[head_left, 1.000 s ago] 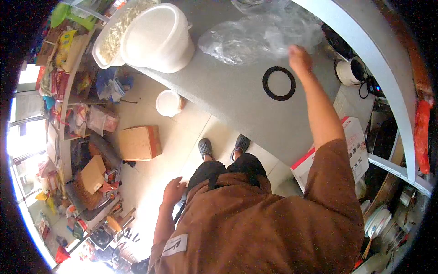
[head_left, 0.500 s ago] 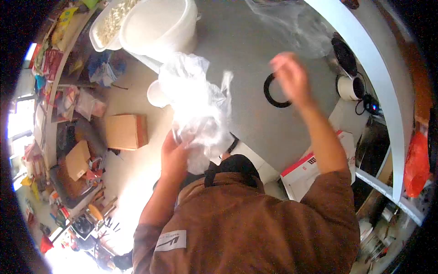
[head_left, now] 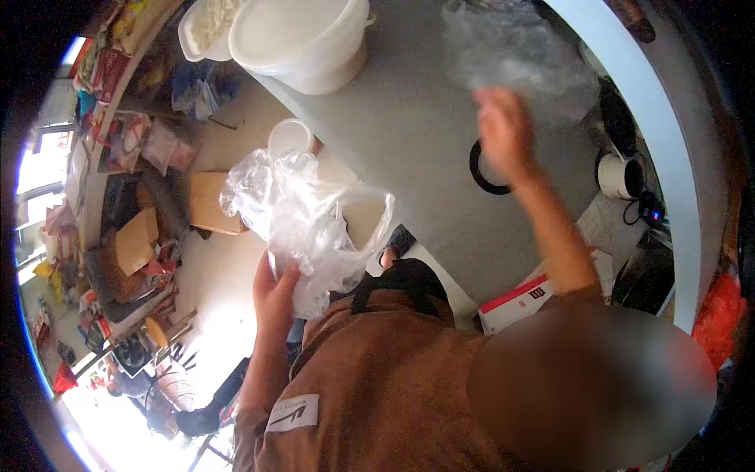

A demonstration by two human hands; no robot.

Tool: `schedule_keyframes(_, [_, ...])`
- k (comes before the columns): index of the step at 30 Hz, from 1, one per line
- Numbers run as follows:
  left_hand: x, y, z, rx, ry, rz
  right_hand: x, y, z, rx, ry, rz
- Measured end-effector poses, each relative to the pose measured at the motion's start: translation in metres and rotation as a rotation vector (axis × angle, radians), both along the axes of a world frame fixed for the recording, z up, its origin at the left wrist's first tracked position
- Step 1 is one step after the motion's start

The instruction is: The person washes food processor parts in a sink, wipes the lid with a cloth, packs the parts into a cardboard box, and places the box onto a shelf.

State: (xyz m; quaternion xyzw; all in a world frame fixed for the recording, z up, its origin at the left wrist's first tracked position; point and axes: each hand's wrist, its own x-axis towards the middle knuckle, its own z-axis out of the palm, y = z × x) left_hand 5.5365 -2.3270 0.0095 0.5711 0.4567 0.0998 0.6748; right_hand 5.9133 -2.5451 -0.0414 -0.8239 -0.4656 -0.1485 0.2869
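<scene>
My left hand point(head_left: 275, 295) is closed on the lower part of a crumpled clear plastic bag point(head_left: 311, 232), thumb pressed against the film. The bag hangs spread out beside the table edge, with a loop of film reaching right. Raised over the grey table, my right hand point(head_left: 506, 135) has loosely extended fingers, a little blurred, and nothing visible in them. Beside it on the tabletop is a black ring point(head_left: 476, 175), partly hidden by the hand. More clear plastic film point(head_left: 523, 59) lies beyond that hand.
A large white tub point(head_left: 303, 47) stands at the table's far left corner, near a white container of pale pieces point(head_left: 211, 27). A smaller white round container point(head_left: 291, 137) sits below. A cardboard box point(head_left: 212, 200) is on the floor. A red-and-white box point(head_left: 519, 305) lies near my right side.
The plastic bag has moved left and down with my left hand, and its film has spread. My right hand stays raised near the black ring. The view has shifted slightly.
</scene>
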Motion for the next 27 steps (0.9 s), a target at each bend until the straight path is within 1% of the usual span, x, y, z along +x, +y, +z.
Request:
schedule_keyframes(1, [0.005, 0.0, 0.001, -0.026, 0.021, -0.029, -0.029, 0.013, -0.001, 0.108, -0.008, 0.164])
schedule_keyframes(2, [0.008, 0.0, -0.003, -0.022, 0.016, -0.029, -0.065, 0.024, 0.008, 0.153, -0.002, 0.287])
schedule_keyframes(3, [0.012, 0.0, -0.009, -0.095, -0.028, -0.043, -0.102, 0.034, 0.016, 0.171, 0.163, 0.343])
schedule_keyframes(4, [0.014, 0.0, -0.011, -0.165, -0.07, -0.053, -0.134, 0.045, 0.037, 0.152, 0.152, 0.489])
schedule_keyframes(5, [0.021, -0.002, -0.002, -0.415, -0.24, -0.065, -0.167, 0.053, 0.037, 0.176, 0.254, 0.598])
schedule_keyframes(6, [0.02, -0.002, 0.0, -0.394, -0.242, -0.046, -0.197, 0.062, 0.033, 0.203, 0.353, 0.714])
schedule_keyframes(8, [0.01, 0.004, 0.004, -0.83, -0.238, 0.032, -0.244, 0.08, 0.029, 0.191, 0.449, 0.953])
schedule_keyframes(9, [0.01, 0.006, 0.009, -0.797, -0.244, 0.06, -0.255, 0.087, 0.031, 0.214, 0.445, 0.99])
schedule_keyframes(11, [0.014, 0.014, 0.019, -0.372, 0.141, -0.095, -0.271, 0.102, 0.038, 0.092, 0.652, 1.103])
schedule_keyframes(12, [0.005, 0.021, 0.014, -0.347, 0.137, -0.057, -0.274, 0.106, 0.04, 0.105, 0.642, 1.147])
schedule_keyframes(14, [-0.021, 0.043, -0.009, -0.362, -0.005, 0.101, -0.274, 0.112, 0.043, 0.095, 0.536, 1.078])
schedule_keyframes(15, [-0.03, 0.054, -0.01, -0.25, 0.045, 0.117, -0.273, 0.114, 0.046, 0.078, 0.542, 1.022])
schedule_keyframes(16, [-0.04, 0.057, -0.015, -0.221, 0.029, 0.172, -0.27, 0.109, 0.046, 0.063, 0.544, 0.972])
schedule_keyframes(18, [-0.065, 0.076, -0.018, -0.15, -0.019, 0.243, -0.261, 0.115, 0.058, -0.027, 0.354, 0.835])
schedule_keyframes(19, [-0.08, 0.088, -0.018, -0.133, -0.035, 0.304, -0.267, 0.126, 0.057, -0.024, 0.339, 0.9])
schedule_keyframes(21, [-0.105, 0.111, -0.018, 0.054, 0.041, 0.204, -0.278, 0.154, 0.055, -0.154, 0.319, 0.73])
schedule_keyframes(22, [-0.12, 0.126, -0.018, 0.063, 0.029, 0.254, -0.289, 0.177, 0.054, -0.156, 0.3, 0.78])
schedule_keyframes(24, [-0.151, 0.152, -0.023, 0.117, 0.054, 0.119, -0.317, 0.222, 0.049, -0.277, 0.329, 0.75])
schedule_keyframes(25, [-0.169, 0.165, -0.03, 0.125, 0.043, 0.157, -0.332, 0.249, 0.041, -0.315, 0.355, 0.761])
schedule_keyframes(27, [-0.203, 0.195, -0.048, 0.404, -0.094, -0.008, -0.362, 0.303, 0.029, -0.319, 0.356, 0.819])
